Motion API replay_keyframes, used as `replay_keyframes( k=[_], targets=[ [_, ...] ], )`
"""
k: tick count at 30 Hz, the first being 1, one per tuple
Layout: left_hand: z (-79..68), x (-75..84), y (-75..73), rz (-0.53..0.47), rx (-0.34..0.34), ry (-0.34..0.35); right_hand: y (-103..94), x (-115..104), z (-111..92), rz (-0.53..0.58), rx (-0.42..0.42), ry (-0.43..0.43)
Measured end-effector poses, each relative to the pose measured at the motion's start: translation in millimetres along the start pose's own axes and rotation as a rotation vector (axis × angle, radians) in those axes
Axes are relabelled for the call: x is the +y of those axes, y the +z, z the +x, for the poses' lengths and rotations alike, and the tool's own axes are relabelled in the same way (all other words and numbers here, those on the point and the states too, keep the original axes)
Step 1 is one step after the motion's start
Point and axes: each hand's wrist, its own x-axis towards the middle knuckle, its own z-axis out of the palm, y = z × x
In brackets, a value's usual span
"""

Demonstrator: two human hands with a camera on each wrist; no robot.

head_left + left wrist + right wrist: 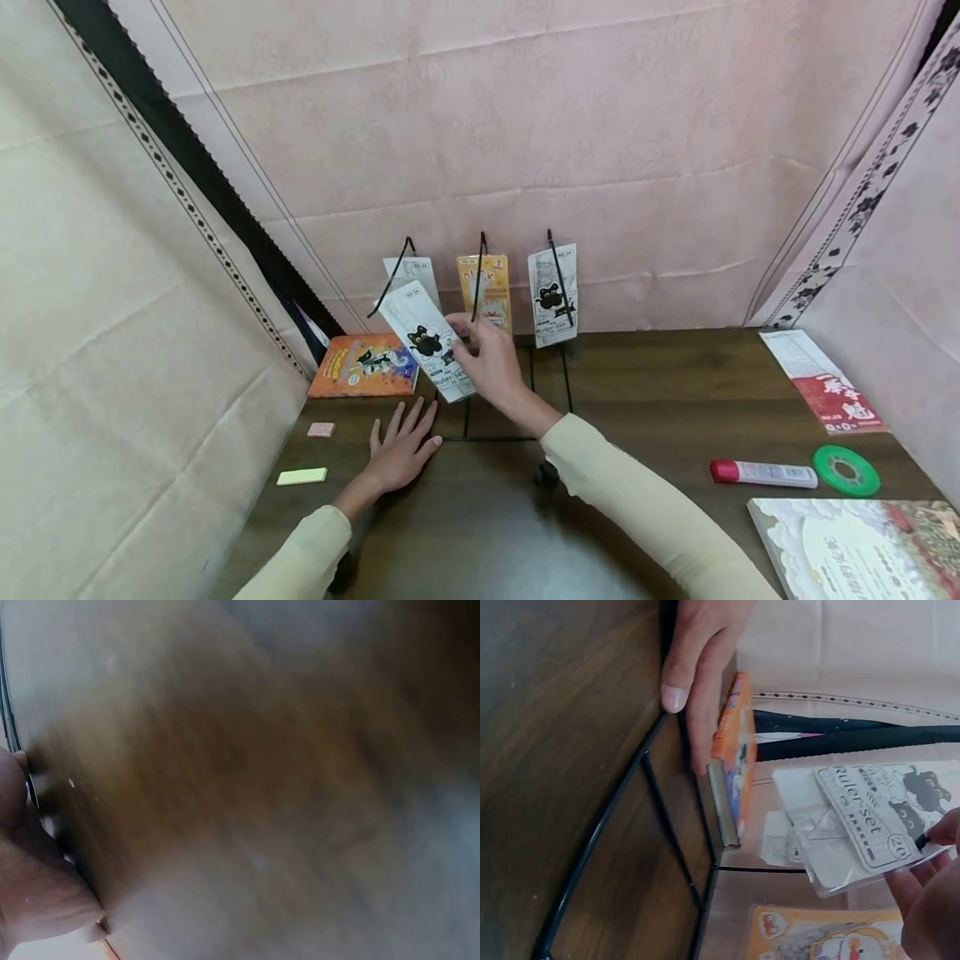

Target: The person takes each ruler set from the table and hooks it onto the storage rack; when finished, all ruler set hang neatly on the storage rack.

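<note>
My right hand (492, 364) pinches a white ruler set packet (424, 337) printed with black cats, by its right edge. The packet tilts, and its upper end is at the front tip of the left hook (388, 282) of a black wire rack; whether the hook passes through it I cannot tell. Behind it hangs another pale packet (414, 271), partly covered. Fingers spread, my left hand (399, 457) rests on the table by the front corner of the rack's wire base (487, 439). The left wrist view is mostly blurred brown tabletop.
A yellow packet (491, 279) hangs on the middle hook and a ruler set packet (546, 287) on the right one. An orange book (352, 379) lies left of the rack. To the right are a glue stick (776, 474), green tape (828, 471), and a red-and-white packet (836, 396).
</note>
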Motion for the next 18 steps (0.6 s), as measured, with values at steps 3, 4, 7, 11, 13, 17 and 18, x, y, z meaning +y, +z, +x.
replay_keyframes(
  k=[3,4,7,11,13,17,18],
  targets=[
    [-0.3,-0.5,-0.3,0.008,-0.008,0.0,4.7,5,2,0.084,-0.019,0.03],
    [1.1,-0.3,-0.5,0.011,-0.007,-0.003,5.0,7,4,0.101,-0.019,0.032],
    [4.0,-0.7,0.7,0.013,-0.008,-0.004,6.0,10,9,0.125,-0.01,0.038],
    [3.3,-1.9,2.4,0.006,-0.014,0.001,9.0,11,14,0.119,0.006,0.041],
    [1.6,-2.4,2.6,-0.002,-0.015,0.003,11.4,10,15,0.123,0.003,0.053],
    [0.4,-3.5,2.6,-0.012,-0.012,0.0,15.8,10,19,0.127,-0.019,0.101],
    [0.7,-3.0,2.5,-0.012,-0.014,-0.003,16.5,11,20,0.125,-0.025,0.116]
  ],
)
